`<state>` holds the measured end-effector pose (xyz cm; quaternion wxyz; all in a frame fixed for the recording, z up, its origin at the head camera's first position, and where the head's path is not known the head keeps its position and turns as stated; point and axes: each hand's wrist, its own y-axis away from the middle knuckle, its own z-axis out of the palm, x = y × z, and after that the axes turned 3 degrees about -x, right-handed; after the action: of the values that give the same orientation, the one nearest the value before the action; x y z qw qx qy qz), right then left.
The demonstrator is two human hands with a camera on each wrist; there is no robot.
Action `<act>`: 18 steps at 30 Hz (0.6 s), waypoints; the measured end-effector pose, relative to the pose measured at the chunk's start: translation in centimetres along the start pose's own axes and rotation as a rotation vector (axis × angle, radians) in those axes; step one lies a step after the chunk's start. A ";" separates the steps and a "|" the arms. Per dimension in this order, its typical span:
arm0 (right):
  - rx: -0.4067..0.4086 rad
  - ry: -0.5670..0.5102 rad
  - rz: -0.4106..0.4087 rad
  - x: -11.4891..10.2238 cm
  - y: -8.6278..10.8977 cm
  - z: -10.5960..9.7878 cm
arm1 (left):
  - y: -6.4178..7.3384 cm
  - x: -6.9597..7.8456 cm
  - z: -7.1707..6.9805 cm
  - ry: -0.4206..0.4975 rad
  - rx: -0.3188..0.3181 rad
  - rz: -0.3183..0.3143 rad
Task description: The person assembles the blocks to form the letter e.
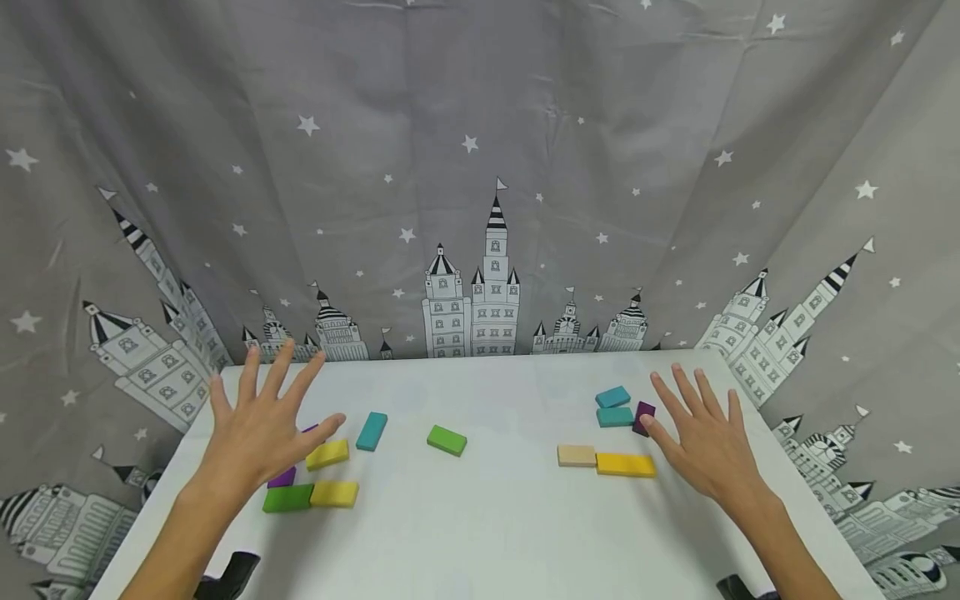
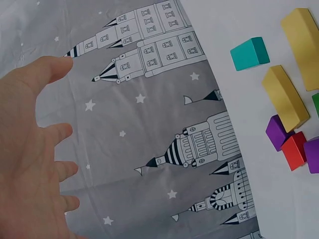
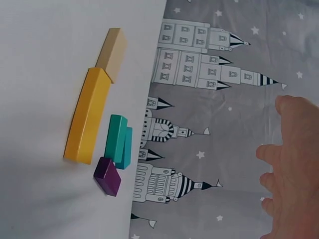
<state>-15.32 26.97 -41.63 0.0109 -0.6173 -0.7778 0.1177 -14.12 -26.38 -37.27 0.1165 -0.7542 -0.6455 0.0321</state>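
My left hand (image 1: 258, 429) is held over the left of the white table with fingers spread and nothing in it. Below and beside it lie two yellow blocks (image 1: 335, 493), a green block (image 1: 288, 498), a teal block (image 1: 372, 432) and purple blocks (image 1: 282, 477). The left wrist view also shows a red block (image 2: 294, 151), which the hand hides from the head view. My right hand (image 1: 708, 446), fingers spread too, hovers beside a dark purple block (image 1: 642, 418), two teal blocks (image 1: 615, 417) and an orange-yellow block (image 1: 626, 465) touching a tan block (image 1: 577, 456).
A single green block (image 1: 447, 440) lies near the middle of the white table (image 1: 480, 533). Behind the table and at its sides hangs a grey curtain (image 1: 480, 100) printed with castles and stars. Dark strap-like pieces (image 1: 228, 575) show under the wrists.
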 end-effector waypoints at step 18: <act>-0.024 -0.243 -0.022 0.6 0.0 1.3 | -0.8 1.5 2.9 0.300 -0.014 0.122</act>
<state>-15.69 27.31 -42.94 -0.0895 -0.5899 -0.7816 0.1820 -15.21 -24.40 -39.76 0.2041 -0.7890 -0.5742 -0.0782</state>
